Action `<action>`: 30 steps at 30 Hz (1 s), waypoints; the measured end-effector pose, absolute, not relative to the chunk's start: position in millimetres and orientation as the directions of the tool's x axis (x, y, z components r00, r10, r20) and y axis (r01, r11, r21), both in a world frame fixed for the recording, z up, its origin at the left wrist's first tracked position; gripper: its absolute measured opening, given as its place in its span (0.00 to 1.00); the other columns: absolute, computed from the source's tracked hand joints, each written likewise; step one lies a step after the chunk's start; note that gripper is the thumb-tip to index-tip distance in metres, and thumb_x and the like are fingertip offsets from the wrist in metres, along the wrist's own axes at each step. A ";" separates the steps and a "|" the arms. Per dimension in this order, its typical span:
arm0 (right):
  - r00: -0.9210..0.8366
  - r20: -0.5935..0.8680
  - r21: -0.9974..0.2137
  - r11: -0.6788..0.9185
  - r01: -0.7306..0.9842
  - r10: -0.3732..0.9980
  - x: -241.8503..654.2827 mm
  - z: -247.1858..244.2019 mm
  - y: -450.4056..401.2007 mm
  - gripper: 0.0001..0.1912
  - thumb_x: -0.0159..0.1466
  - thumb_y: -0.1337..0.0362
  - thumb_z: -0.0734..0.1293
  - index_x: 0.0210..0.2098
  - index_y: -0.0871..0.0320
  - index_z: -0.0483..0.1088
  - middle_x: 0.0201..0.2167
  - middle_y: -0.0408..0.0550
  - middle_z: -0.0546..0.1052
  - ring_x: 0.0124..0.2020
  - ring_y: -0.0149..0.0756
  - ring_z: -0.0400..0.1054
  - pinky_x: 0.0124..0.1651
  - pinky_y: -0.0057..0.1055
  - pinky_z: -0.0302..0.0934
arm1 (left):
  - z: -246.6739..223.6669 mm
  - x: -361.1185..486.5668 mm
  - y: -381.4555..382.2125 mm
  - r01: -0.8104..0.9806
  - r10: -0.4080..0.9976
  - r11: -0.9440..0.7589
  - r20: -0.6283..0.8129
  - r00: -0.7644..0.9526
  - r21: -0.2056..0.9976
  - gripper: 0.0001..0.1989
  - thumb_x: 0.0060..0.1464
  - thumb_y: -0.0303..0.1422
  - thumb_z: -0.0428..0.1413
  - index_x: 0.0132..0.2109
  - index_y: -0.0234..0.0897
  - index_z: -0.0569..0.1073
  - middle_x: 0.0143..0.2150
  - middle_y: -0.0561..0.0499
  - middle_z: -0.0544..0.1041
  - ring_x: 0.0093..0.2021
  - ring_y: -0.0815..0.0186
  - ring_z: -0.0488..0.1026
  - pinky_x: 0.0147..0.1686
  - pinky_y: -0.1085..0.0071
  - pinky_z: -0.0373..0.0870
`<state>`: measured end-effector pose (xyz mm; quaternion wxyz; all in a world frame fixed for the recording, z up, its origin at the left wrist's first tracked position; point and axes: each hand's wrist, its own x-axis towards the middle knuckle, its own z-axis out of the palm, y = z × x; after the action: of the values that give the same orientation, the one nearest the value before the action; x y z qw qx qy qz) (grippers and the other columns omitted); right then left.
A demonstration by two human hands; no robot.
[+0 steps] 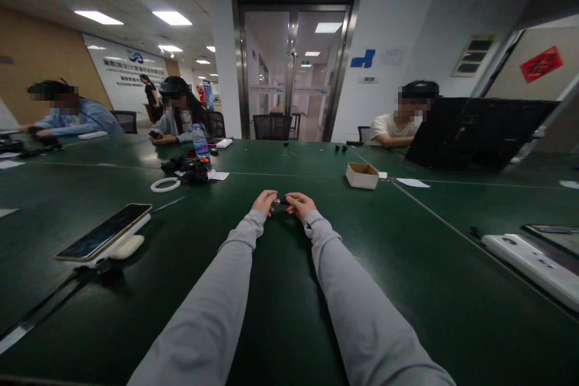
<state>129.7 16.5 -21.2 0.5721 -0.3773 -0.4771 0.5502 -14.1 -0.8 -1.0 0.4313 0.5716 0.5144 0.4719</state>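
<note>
Both of my hands are raised just over the green table (280,289), near its middle. A small dark object with a silvery end (283,201) spans the gap between them. The fingers of my left hand (265,202) are pinched at its silvery end. My right hand (300,205) grips the black end between thumb and fingers. The object is too small to name. To the right, beyond my hands, stands a small open cardboard box (362,175).
At left lie a phone (106,231) on a white item, a white ring (165,184), a black tangled bundle (187,169) and a bottle (199,142). A white device (534,262) lies at right. Several people sit across the table; a black panel (479,132) stands at back right.
</note>
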 end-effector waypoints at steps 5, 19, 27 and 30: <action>-0.057 0.126 -0.957 0.106 -0.269 0.990 130.3 -21.1 16.4 0.16 0.42 0.62 0.72 0.29 0.62 0.70 0.13 0.41 0.71 0.13 0.26 0.64 0.17 0.21 0.61 | 0.2 -14.0 -1.8 0.204 0.989 -0.137 0.124 0.074 0.969 0.16 0.49 0.31 0.49 0.47 0.35 0.64 0.22 0.57 0.64 0.16 0.77 0.59 0.14 0.81 0.54; -0.079 0.137 -0.965 0.115 -0.236 0.987 130.7 -19.8 14.4 0.16 0.42 0.61 0.72 0.29 0.61 0.70 0.12 0.41 0.70 0.13 0.26 0.64 0.17 0.23 0.60 | -2.1 -12.6 -0.9 0.209 0.988 -0.148 0.135 0.075 0.967 0.14 0.51 0.30 0.45 0.44 0.33 0.67 0.20 0.57 0.63 0.16 0.76 0.57 0.15 0.80 0.53; -0.101 0.146 -0.965 0.119 -0.232 0.984 130.5 -19.4 14.1 0.16 0.42 0.59 0.72 0.29 0.61 0.70 0.13 0.42 0.71 0.13 0.27 0.64 0.17 0.23 0.60 | 5.1 -12.7 -5.9 0.195 0.991 -0.098 0.078 0.107 0.976 0.15 0.53 0.32 0.42 0.42 0.32 0.69 0.14 0.57 0.61 0.12 0.76 0.55 0.13 0.80 0.51; -0.104 0.152 -0.965 0.124 -0.231 0.983 130.5 -19.3 13.9 0.16 0.42 0.59 0.71 0.29 0.61 0.70 0.13 0.42 0.71 0.13 0.26 0.64 0.18 0.24 0.60 | 7.1 -12.8 -7.6 0.190 0.992 -0.092 0.074 0.102 0.978 0.15 0.52 0.31 0.44 0.44 0.33 0.68 0.16 0.57 0.64 0.12 0.76 0.56 0.13 0.79 0.50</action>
<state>130.5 13.9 -19.3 0.5556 -0.3733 -0.5034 0.5464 -12.8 -7.6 7.1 0.4507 0.5899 0.5008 0.4451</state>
